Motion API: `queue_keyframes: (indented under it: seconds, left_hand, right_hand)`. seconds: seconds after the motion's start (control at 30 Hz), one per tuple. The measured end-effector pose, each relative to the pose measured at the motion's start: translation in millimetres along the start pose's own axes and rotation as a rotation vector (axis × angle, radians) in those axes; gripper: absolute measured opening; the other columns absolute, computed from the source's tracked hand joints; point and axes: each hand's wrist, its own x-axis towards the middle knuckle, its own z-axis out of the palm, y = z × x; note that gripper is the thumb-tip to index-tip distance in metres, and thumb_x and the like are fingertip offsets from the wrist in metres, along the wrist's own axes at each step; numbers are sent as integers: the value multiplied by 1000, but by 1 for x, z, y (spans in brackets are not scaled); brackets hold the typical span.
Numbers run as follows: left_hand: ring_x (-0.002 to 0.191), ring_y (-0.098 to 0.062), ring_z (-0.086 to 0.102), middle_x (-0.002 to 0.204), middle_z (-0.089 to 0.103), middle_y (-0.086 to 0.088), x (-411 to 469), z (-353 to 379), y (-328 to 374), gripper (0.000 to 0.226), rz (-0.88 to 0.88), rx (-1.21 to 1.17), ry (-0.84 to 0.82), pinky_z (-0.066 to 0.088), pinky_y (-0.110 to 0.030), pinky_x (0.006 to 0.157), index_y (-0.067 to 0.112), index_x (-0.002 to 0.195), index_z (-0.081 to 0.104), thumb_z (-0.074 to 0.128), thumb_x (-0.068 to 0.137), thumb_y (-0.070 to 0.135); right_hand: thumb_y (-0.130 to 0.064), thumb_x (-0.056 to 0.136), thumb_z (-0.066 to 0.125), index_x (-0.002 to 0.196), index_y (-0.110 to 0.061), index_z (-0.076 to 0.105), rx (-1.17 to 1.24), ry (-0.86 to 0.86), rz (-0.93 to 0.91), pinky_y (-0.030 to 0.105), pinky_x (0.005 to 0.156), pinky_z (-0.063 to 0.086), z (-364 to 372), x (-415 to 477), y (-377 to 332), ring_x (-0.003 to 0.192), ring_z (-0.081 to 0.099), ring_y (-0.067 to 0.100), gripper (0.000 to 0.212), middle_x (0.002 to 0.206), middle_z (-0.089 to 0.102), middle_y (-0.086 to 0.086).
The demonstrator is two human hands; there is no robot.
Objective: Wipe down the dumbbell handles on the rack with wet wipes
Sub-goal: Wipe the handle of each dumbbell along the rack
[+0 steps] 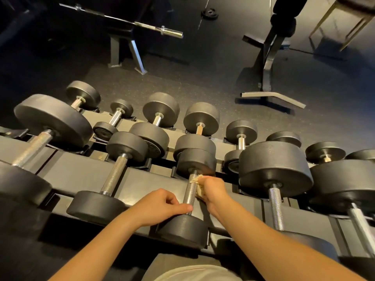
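Observation:
A dumbbell with a knurled steel handle (190,192) lies in the near row of the dark rack (85,175), right in front of me. My right hand (213,189) is closed around a crumpled pale wet wipe (196,180) and presses it against the upper right side of that handle. My left hand (162,205) rests on the lower end of the same handle, fingers curled and thumb laid across the bar just above the near weight head (182,230). Part of the wipe is hidden inside my right fist.
Several more dumbbells fill both rows, with knurled handles to the left (114,174) and right (276,207). Beyond the rack, on the dark rubber floor, stand a barbell (125,22) on a stand, a bench frame (267,57) and a loose weight plate (209,14).

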Motion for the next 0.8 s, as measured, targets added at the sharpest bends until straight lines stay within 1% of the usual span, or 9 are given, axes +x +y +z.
queue_keyframes:
  seconds: [0.07, 0.13, 0.23, 0.37, 0.43, 0.5, 0.6, 0.7, 0.8]
  left_hand:
    - [85, -12, 71, 88, 75, 6, -5, -1, 0, 63, 34, -9, -54, 59, -41, 89, 29, 92, 77, 75, 61, 84]
    - [84, -13, 70, 88, 75, 6, -9, 0, 0, 60, 58, -5, -74, 59, -42, 89, 31, 95, 75, 79, 60, 80]
    - [87, -13, 71, 88, 75, 9, -12, 2, 1, 63, 48, -20, -51, 59, -43, 90, 31, 95, 76, 79, 57, 81]
    - [88, -12, 70, 90, 75, 8, -21, 6, 6, 71, 17, -17, 18, 58, -45, 92, 29, 95, 76, 76, 54, 87]
    - [92, -10, 69, 94, 75, 9, -33, 13, 9, 70, -24, -42, 84, 57, -43, 94, 31, 98, 74, 75, 56, 87]
    - [98, -7, 67, 101, 72, 12, -45, 23, 12, 65, -57, -37, 165, 57, -38, 95, 36, 106, 70, 72, 63, 85]
    - [105, -5, 63, 113, 67, 15, -60, 37, 18, 59, -77, -33, 280, 55, -35, 97, 39, 117, 65, 68, 74, 79]
    - [104, -2, 63, 115, 67, 15, -71, 43, 23, 45, -42, -69, 415, 55, -34, 96, 40, 124, 64, 66, 86, 66]
    - [95, -2, 68, 101, 74, 13, -82, 36, 26, 23, 10, -182, 551, 57, -35, 92, 38, 114, 73, 66, 96, 50]
  right_hand:
    - [-2, 96, 55, 100, -4, 66, 122, -79, 20, 51, 96, 57, 4, -4, 11, 98, 70, 38, 12, 106, 71, 26]
    - [1, 97, 52, 103, -1, 66, 92, -105, 20, 52, 92, 59, 0, -6, 13, 98, 70, 36, 15, 104, 71, 25]
    - [5, 97, 53, 105, 4, 68, -229, -122, -18, 43, 72, 64, -10, -10, 6, 76, 70, 27, 17, 87, 72, 18]
    - [-2, 96, 55, 103, 2, 67, -776, -214, -186, 44, 72, 65, -18, -20, 4, 75, 74, 32, 14, 86, 74, 18]
    - [-7, 93, 55, 86, -6, 65, -1033, -281, -341, 42, 73, 64, -20, -30, 2, 79, 73, 33, 12, 80, 69, 12]
    - [-10, 91, 55, 70, -15, 57, -1176, -363, -439, 40, 70, 63, -24, -39, -1, 78, 70, 32, 22, 72, 61, 6]
    - [-14, 92, 57, 68, -14, 58, -1228, -486, -498, 34, 60, 55, -26, -46, -10, 63, 60, 22, 23, 66, 56, 4]
    - [-16, 89, 62, 74, -5, 69, -1187, -538, -606, 33, 59, 47, -16, -52, -18, 60, 55, 17, 20, 63, 58, 8]
    - [-20, 91, 69, 77, -21, 77, -996, -617, -659, 28, 59, 51, -3, -68, -19, 61, 60, 13, 17, 71, 69, 6]
